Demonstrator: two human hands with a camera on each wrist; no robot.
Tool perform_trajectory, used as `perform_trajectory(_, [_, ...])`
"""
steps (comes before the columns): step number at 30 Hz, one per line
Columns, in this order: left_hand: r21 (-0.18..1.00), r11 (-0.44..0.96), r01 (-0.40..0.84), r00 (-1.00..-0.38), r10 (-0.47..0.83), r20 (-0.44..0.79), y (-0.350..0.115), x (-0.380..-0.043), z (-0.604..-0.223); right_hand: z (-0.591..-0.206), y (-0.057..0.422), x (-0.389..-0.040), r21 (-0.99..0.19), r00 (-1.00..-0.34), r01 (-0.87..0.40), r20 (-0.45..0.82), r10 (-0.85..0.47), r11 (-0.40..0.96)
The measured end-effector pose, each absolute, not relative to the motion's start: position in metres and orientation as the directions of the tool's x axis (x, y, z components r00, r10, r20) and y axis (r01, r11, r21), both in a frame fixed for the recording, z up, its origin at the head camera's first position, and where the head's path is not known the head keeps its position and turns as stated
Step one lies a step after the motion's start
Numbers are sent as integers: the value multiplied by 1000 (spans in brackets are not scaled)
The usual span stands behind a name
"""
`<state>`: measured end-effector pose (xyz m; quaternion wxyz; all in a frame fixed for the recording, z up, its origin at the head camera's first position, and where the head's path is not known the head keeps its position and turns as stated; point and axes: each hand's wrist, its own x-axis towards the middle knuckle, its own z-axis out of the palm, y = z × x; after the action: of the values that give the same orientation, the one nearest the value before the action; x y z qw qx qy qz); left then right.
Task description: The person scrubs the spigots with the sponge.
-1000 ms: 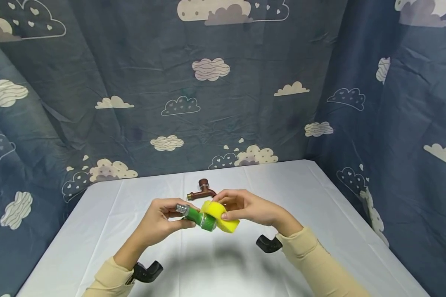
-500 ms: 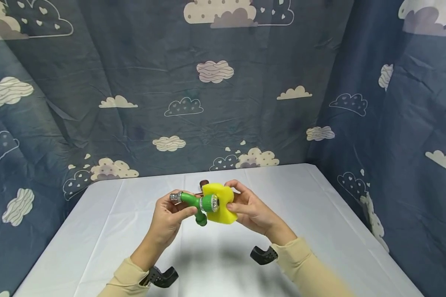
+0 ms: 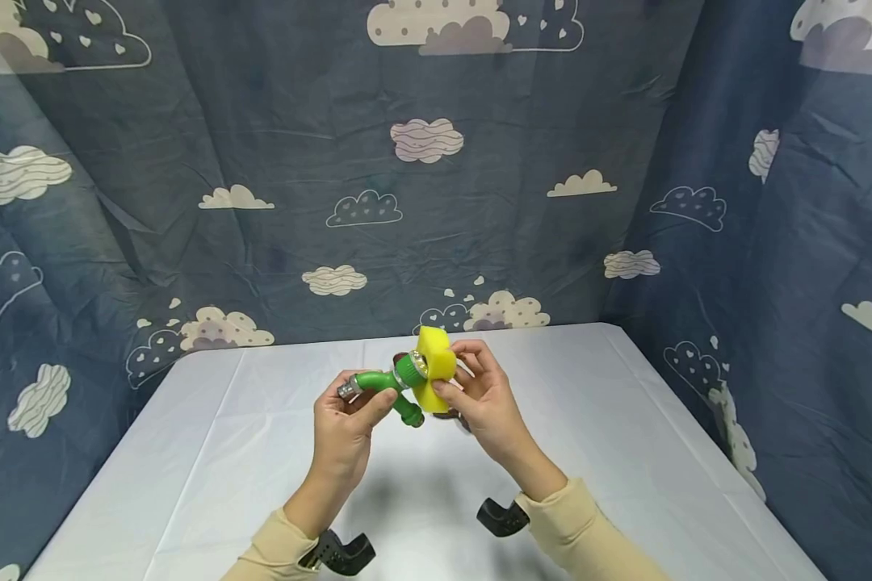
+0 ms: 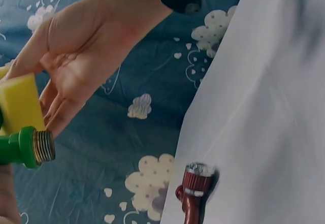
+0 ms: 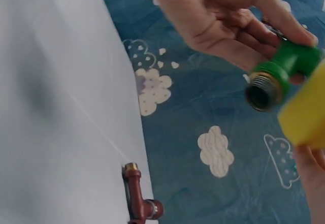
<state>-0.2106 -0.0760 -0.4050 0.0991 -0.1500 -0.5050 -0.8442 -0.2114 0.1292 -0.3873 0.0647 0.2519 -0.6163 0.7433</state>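
Above the table, my left hand (image 3: pixel 347 428) pinches a green tap (image 3: pixel 378 381) between thumb and fingers. The tap has a silver spout tip, a ribbed green handle and a threaded brass end (image 4: pixel 43 146) that shows in the left wrist view. My right hand (image 3: pixel 488 395) holds a yellow sponge (image 3: pixel 436 367) with thumb and fingertips. The sponge is up against the tap's ribbed handle in the head view. Behind both hands, a dark red-brown tap (image 4: pixel 197 186) lies on the white table, mostly hidden in the head view.
The white cloth-covered table (image 3: pixel 225 452) spreads out under both hands. A dark blue curtain (image 3: pixel 276 145) with cloud prints stands behind it and along the sides. Black wrist cameras (image 3: pixel 345 553) sit on both wrists.
Both hands have risen and drawn closer together. The green tap has turned, its threaded end swinging out to the lower right. The sponge has tilted upright and moved up against the handle.
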Motion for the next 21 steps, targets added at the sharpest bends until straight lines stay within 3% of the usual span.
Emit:
perform_trajectory(3, [827,-478,295,-949,-45,313,-71,-210,-403,-388,124,-209,-842,-828,-525,539,-151,-128])
perform_trajectory(8, [865,-427,264,-964,-94,248,-66,-211,-400,-391,120,-209,-644,-678,-727,728,-100,241])
perform_trajectory(14, [925,-260,277,-960,-119,254,-71,-215,-396,-386,129,-210,-346,-527,-787,807,-265,511])
perform_trajectory(18, [950,-42,311,-943,-135,303,-80,-213,-396,-378,134,-212,-186,-511,-772,750,-419,608])
perform_trajectory(21, [926,78,369,-921,-105,376,-85,-212,-397,-370,135,-212,-130,-542,-759,669,-508,638])
